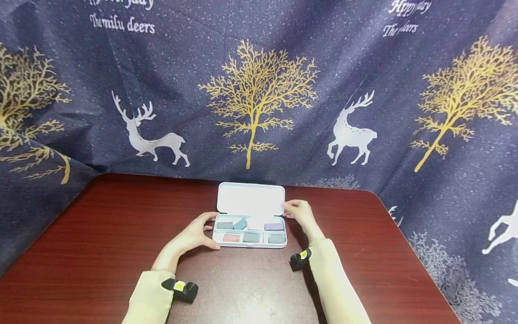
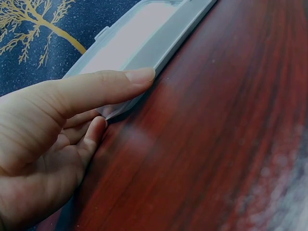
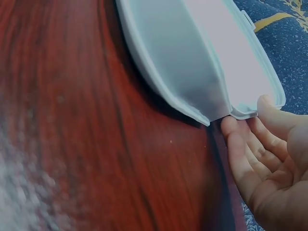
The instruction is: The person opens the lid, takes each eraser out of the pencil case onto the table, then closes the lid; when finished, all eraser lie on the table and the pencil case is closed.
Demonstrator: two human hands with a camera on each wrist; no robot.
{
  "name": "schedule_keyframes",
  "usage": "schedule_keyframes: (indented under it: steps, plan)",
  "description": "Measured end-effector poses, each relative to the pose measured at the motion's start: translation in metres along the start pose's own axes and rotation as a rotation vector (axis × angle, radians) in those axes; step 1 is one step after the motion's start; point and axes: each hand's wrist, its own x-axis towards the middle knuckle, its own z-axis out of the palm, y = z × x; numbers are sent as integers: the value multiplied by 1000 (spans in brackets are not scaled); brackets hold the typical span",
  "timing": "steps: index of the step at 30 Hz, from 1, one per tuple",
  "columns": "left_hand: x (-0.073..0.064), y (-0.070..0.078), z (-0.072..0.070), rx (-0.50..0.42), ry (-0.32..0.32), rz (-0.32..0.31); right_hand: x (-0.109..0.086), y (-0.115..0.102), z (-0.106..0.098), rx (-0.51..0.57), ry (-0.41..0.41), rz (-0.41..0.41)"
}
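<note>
A pale blue, pencil-box-like case (image 1: pixel 248 245) lies on the table with its hinged lid (image 1: pixel 251 199) raised at the back. Small eraser-like blocks sit in its compartments: a purple one (image 1: pixel 274 226), a blue one (image 1: pixel 240 224), a pink one (image 1: pixel 232 237) and several greyish ones. My left hand (image 1: pixel 194 233) grips the left end of the case, thumb (image 2: pixel 140 75) at the front corner and fingers towards the back. On the right, my right hand (image 1: pixel 299 212) pinches the lid's lower right corner between thumb (image 3: pixel 267 107) and fingers. In both wrist views the blocks are hidden.
The reddish-brown table (image 1: pixel 133 225) extends to both sides and in front of the case. Close behind its back edge hangs a dark blue cloth (image 1: pixel 283 157) with deer and trees. Each wrist wears a small black camera.
</note>
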Motion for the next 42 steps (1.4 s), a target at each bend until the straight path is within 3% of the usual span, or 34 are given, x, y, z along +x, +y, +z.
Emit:
schedule_keyframes:
  steps: [11,19,28,33,42]
  plan:
    - [0,1,0,-7,-3,-3,-5,-7,-10,-46,17,-65]
    - [-1,2,-1,-14,-4,-3,-14,-30,-7,-101,32,-120]
    - [-2,2,-1,-25,-6,-16,-28,-54,31,-190,-53,-186]
    - [-2,4,-2,-31,-5,-23,-32,-60,56,-182,-135,-246]
    - [-1,1,-2,-30,-18,25,-40,-68,94,-243,-231,-347]
